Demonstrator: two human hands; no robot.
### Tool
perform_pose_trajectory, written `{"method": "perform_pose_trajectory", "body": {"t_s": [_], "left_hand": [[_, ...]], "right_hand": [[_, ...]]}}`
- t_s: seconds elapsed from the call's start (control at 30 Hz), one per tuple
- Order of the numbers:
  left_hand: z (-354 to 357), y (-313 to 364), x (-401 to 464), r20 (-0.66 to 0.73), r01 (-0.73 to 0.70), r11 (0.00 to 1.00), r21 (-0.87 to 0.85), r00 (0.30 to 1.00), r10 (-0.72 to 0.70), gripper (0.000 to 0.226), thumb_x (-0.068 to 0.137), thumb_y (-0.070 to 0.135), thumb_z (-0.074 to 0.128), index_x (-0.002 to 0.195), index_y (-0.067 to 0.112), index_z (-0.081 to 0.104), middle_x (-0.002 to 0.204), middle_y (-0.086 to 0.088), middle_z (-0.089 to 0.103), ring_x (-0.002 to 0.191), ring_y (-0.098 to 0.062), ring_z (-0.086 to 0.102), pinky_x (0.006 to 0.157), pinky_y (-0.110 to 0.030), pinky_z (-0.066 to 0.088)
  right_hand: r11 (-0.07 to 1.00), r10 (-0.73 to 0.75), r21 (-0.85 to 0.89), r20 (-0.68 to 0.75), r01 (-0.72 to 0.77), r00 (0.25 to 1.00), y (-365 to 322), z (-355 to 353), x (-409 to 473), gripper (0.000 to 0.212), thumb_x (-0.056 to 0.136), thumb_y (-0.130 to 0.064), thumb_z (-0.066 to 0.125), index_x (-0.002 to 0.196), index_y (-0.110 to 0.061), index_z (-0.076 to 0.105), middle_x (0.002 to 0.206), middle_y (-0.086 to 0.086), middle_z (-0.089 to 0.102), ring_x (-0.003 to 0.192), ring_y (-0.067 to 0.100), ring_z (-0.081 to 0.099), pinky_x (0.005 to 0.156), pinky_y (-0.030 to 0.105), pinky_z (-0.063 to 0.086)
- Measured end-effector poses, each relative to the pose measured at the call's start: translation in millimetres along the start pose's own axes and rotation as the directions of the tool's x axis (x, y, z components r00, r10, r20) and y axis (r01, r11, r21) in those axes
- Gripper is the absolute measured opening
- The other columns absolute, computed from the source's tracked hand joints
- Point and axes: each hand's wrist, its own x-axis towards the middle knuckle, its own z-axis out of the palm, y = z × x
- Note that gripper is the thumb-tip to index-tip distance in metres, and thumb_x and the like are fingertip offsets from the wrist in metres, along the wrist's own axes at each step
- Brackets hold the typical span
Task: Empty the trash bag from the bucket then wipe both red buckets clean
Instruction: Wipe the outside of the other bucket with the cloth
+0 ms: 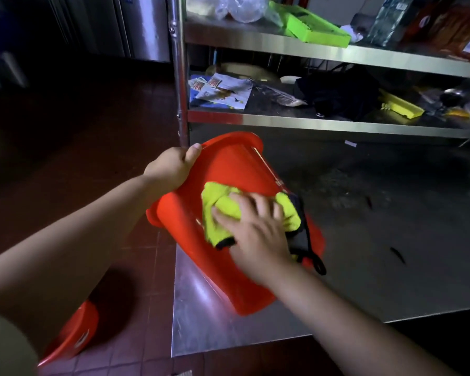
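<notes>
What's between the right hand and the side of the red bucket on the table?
In the head view, a yellow cloth lies under the right hand, pressed against the red bucket.

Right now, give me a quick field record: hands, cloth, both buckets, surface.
left hand: grips rim of red bucket
right hand: presses yellow cloth on the bucket's outer wall
red bucket: tilted on its side, resting on steel table
second red bucket: on floor, lower left, partly hidden
</notes>
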Motion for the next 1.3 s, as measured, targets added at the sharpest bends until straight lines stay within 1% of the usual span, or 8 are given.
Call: {"method": "perform_pose_trajectory", "body": {"t_s": [0.2, 0.37, 0.47, 0.53, 0.87, 1.07, 1.17, 1.3], "left_hand": [[5.6, 3.9, 3.2, -0.036, -0.02, 0.999, -0.026, 0.999, 0.019, 0.055, 0.092, 0.063, 0.024, 0.089, 0.022, 0.061, 0.092, -0.006, 0.062, 0.098, -0.032, 0.06, 0.083, -0.037, 0.044], [7.8, 5.2, -1.5, -0.108, -0.014, 1.0, 0.0, 0.994, 0.014, 0.058, 0.092, 0.062, 0.024, 0.107, 0.022, 0.064, 0.107, -0.01, 0.065, 0.106, -0.033, 0.058, 0.078, -0.033, 0.037], [10.5, 2.6, -8.1, -0.149, -0.024, 0.998, 0.053, 0.988, 0.032, 0.054, 0.093, 0.06, 0.021, 0.088, 0.022, 0.06, 0.092, -0.007, 0.062, 0.097, -0.033, 0.058, 0.074, -0.034, 0.037], [10.3, 2.9, -10.5, -0.153, -0.028, 0.997, 0.069, 0.987, 0.038, 0.053, 0.094, 0.059, 0.02, 0.077, 0.021, 0.053, 0.083, -0.004, 0.058, 0.09, -0.032, 0.058, 0.071, -0.034, 0.036], [9.1, 26.3, 7.3, -0.083, -0.02, 0.988, 0.153, 0.996, 0.033, 0.065, 0.093, 0.062, 0.02, 0.102, 0.013, 0.061, 0.104, -0.015, 0.064, 0.101, -0.035, 0.059, 0.079, -0.037, 0.041], [12.2, 35.3, 14.0, -0.065, -0.062, 0.987, 0.149, 0.995, 0.072, 0.059, 0.093, 0.062, 0.021, 0.093, 0.017, 0.059, 0.103, -0.014, 0.064, 0.1, -0.035, 0.058, 0.08, -0.038, 0.041], [11.5, 31.2, 10.6, -0.086, -0.063, 0.991, 0.114, 0.994, 0.073, 0.057, 0.093, 0.061, 0.022, 0.087, 0.015, 0.056, 0.095, -0.011, 0.061, 0.096, -0.035, 0.058, 0.076, -0.035, 0.038], [10.0, 14.7, -0.6, -0.12, -0.027, 1.0, 0.016, 0.992, 0.029, 0.062, 0.091, 0.063, 0.025, 0.097, 0.015, 0.064, 0.089, -0.006, 0.061, 0.088, -0.03, 0.056, 0.077, -0.034, 0.04]], "right_hand": [[0.951, -0.299, -0.045, 0.108, 0.305, 0.948, -7.6, 4.2, -36.1, 0.05, 0.071, -0.018, 0.049, 0.115, -0.039, 0.055, 0.128, -0.007, 0.048, 0.108, 0.026, 0.048, 0.086, 0.04, 0.032], [0.976, 0.155, 0.155, 0.012, -0.155, 0.988, 60.6, -5.6, 5.6, 0.052, 0.071, -0.014, 0.051, 0.117, -0.036, 0.062, 0.127, -0.003, 0.052, 0.102, 0.029, 0.047, 0.083, 0.038, 0.037], [0.728, 0.502, 0.438, 0.183, -0.527, 0.845, 109.8, -1.4, 18.0, 0.026, 0.083, -0.018, 0.06, 0.108, -0.014, 0.066, 0.12, 0.007, 0.056, 0.107, 0.032, 0.053, 0.089, 0.038, 0.041], [0.602, 0.575, 0.511, 0.254, -0.613, 0.777, 117.5, 0.9, 10.8, 0.024, 0.085, -0.02, 0.06, 0.107, -0.011, 0.064, 0.115, 0.009, 0.057, 0.106, 0.033, 0.054, 0.088, 0.04, 0.044], [0.975, 0.219, 0.042, -0.025, -0.218, 0.975, 35.4, -13.4, -60.0, 0.078, 0.059, -0.016, 0.062, 0.129, -0.048, 0.047, 0.13, 0.0, 0.05, 0.105, 0.03, 0.046, 0.083, 0.047, 0.04], [0.981, -0.191, 0.046, 0.012, 0.19, 0.982, 6.1, -7.5, -75.8, 0.052, 0.065, -0.03, 0.043, 0.114, -0.042, 0.055, 0.128, -0.005, 0.042, 0.115, 0.026, 0.042, 0.092, 0.046, 0.035], [0.986, -0.166, 0.021, 0.065, 0.165, 0.984, 17.1, -9.9, -69.6, 0.059, 0.063, -0.025, 0.056, 0.118, -0.046, 0.054, 0.131, -0.007, 0.045, 0.113, 0.026, 0.046, 0.088, 0.045, 0.038], [0.993, 0.089, 0.08, 0.019, -0.09, 0.996, 36.0, -15.9, -58.4, 0.073, 0.057, -0.019, 0.052, 0.124, -0.047, 0.053, 0.132, -0.006, 0.048, 0.107, 0.028, 0.047, 0.083, 0.043, 0.039]]}}
